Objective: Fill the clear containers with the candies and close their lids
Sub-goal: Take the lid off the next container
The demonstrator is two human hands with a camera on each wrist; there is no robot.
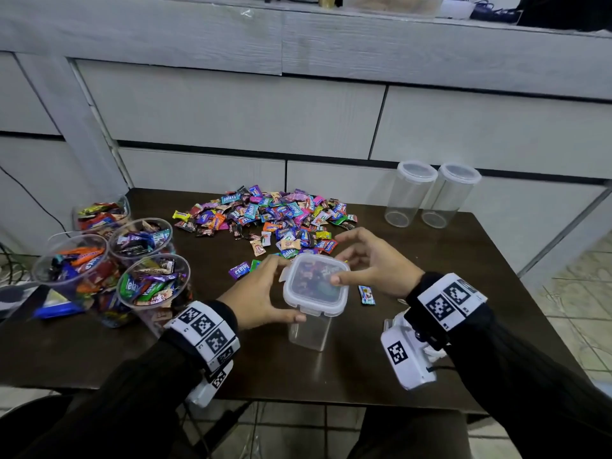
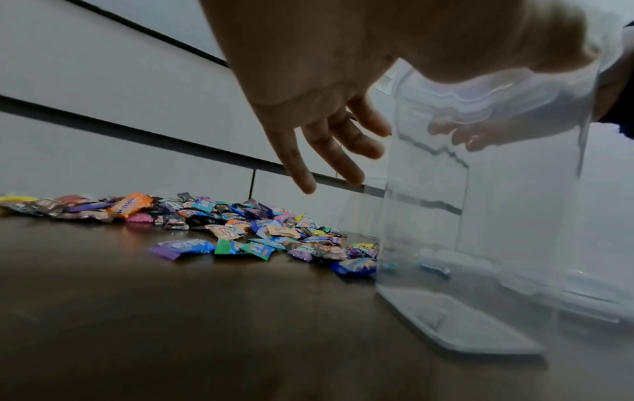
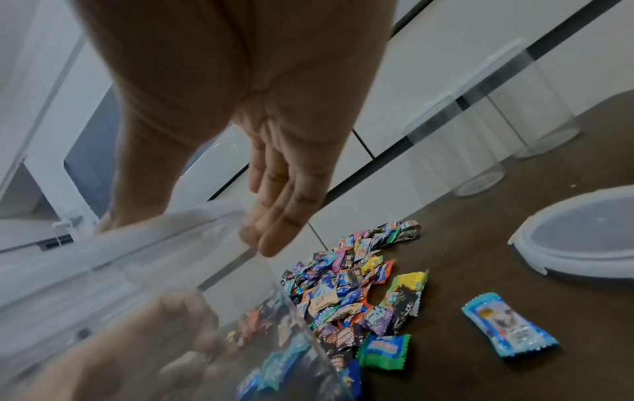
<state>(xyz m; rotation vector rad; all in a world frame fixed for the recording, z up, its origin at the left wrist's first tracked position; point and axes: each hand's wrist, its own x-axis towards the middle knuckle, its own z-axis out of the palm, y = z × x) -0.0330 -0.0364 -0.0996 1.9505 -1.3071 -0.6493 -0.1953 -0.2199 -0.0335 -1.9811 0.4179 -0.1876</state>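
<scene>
Square box (image 1: 314, 313) at bench (image 1: 447, 260) front, lid (image 1: 316, 283) on, looks empty. Left hand (image 1: 261, 293) and right hand (image 1: 371, 263) spread, flanking lid. Step: opening. Next: unclip, lift lid, scoop from candies (image 1: 271, 213).

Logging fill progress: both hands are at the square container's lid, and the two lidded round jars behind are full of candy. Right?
No: the head view shows the round jars empty. They are lidded; left hand and right hand are at the square lid.
</scene>
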